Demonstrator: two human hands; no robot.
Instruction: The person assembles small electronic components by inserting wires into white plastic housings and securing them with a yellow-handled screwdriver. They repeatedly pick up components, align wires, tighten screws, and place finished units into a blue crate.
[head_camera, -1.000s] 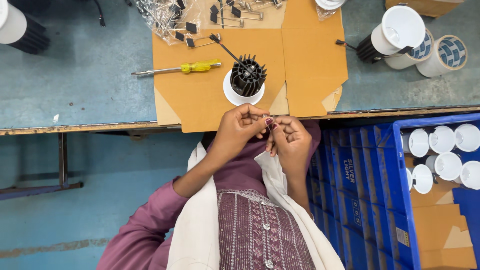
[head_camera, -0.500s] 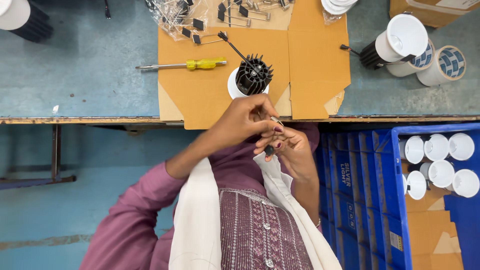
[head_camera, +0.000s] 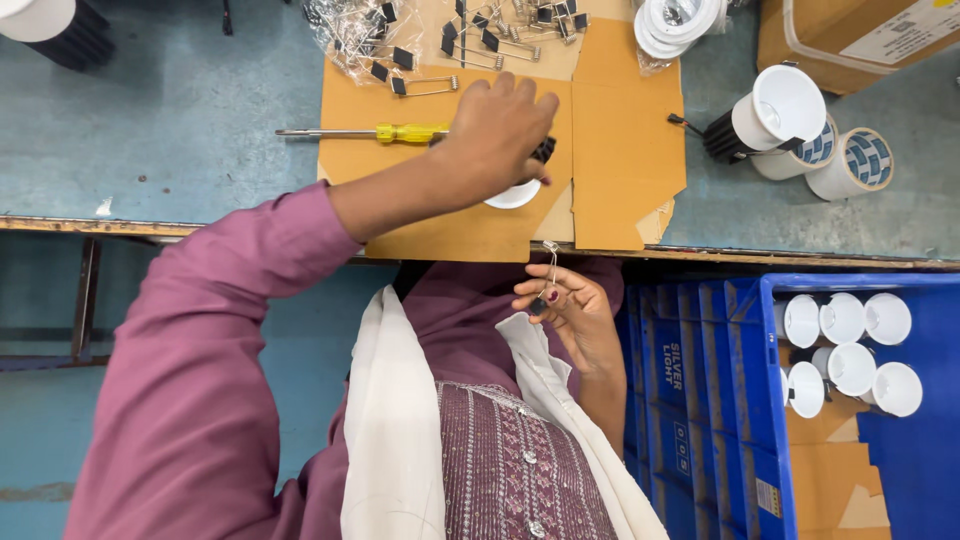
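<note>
Closest in, below the counter edge, the right hand (head_camera: 575, 310) sits near the person's chest, fingers curled and pinching a small wire spring clip (head_camera: 547, 275) with a dark end; the wire stands up from the fingertips, too thin to read in detail. Beside it on the right, a blue crate (head_camera: 740, 400) holds white round lamp housings (head_camera: 850, 345), and the frame cuts off its far side.

Further out, the left hand (head_camera: 500, 125) reaches over a sheet of brown cardboard (head_camera: 610, 150) lying on the counter (head_camera: 180, 120). Its fingers are bent down over a black finned lamp body with a white rim (head_camera: 515, 192), covering nearly all of it; only a sliver of white rim and a bit of black show, so whether the hand grips it or just rests on it I cannot tell. A yellow-handled screwdriver (head_camera: 400, 132) lies just left of that hand.

Beyond, at the cardboard's far edge, more spring clips (head_camera: 470, 45) lie scattered, some inside a clear plastic bag (head_camera: 345, 30). At the right stand another white-and-black lamp (head_camera: 765, 115) and tape rolls (head_camera: 850, 160), with a cardboard box (head_camera: 860, 30) cut off at the top.
</note>
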